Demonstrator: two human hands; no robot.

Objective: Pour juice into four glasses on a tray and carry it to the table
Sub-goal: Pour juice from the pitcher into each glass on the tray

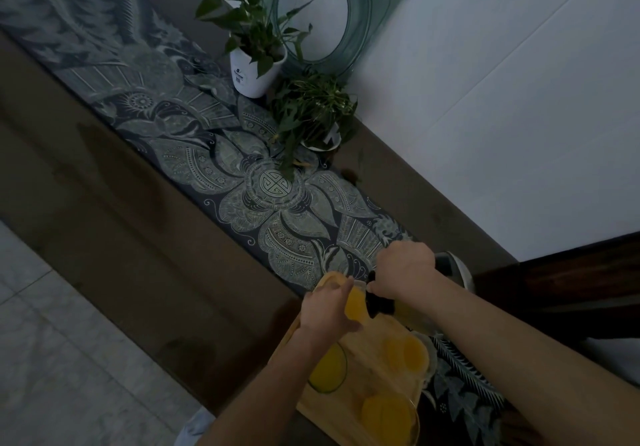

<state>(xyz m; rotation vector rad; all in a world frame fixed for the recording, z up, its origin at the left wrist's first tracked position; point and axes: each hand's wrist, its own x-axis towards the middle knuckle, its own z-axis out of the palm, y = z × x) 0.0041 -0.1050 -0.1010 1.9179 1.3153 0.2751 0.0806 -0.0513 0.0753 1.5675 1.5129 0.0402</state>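
A wooden tray lies on the patterned runner at the bottom of the head view. Three glasses of orange juice stand on it: one at the left, one at the right, one at the near edge. My left hand is wrapped around another glass of juice at the tray's far end. My right hand grips a juice jug with a black top, tilted toward that glass. My right forearm hides most of the jug.
A dark patterned runner crosses the brown table. A leafy plant in a white pot, a second potted plant and a round glass dish stand against the white wall. Tiled floor lies at the lower left.
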